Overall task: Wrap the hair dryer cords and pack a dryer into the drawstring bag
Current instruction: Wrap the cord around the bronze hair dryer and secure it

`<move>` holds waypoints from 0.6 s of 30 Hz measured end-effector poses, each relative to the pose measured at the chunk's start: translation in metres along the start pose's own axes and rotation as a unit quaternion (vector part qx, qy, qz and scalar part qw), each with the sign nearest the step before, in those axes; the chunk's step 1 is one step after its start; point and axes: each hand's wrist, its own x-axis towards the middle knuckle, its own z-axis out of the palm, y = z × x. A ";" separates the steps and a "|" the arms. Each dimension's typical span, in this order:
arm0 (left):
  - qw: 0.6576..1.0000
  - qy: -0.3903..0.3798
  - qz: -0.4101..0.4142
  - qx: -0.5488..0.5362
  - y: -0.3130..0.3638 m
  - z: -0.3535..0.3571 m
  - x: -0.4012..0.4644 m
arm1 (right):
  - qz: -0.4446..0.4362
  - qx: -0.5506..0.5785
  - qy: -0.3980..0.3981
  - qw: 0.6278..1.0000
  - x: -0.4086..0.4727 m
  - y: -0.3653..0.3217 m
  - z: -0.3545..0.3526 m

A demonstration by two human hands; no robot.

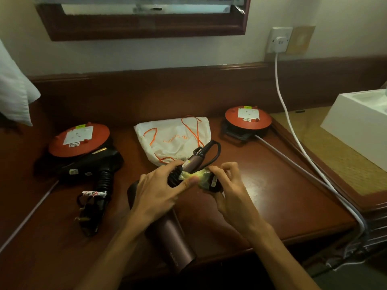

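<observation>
A mauve hair dryer [178,237] lies on the wooden table [282,195], barrel toward me, handle pointing at the bag. My left hand [159,189] grips its bundled black cord by the handle. My right hand [226,185] pinches the cord bundle and plug, where a yellowish tie [192,174] is wrapped. A white drawstring bag [173,139] with orange strings lies flat behind. A black hair dryer [94,164] rests at the left, its cord [92,206] tied with a white band.
Two orange cable reels stand on the table, the left reel [79,139] behind the black dryer and the right reel [248,118] at the back right. White cables [293,132] run from a wall socket [279,39] down the table's right edge. A white box [360,122] sits at far right.
</observation>
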 end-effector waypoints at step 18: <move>0.994 0.097 0.030 -0.046 0.011 0.013 -0.004 | 0.457 0.492 -0.026 0.741 0.038 -0.029 -0.022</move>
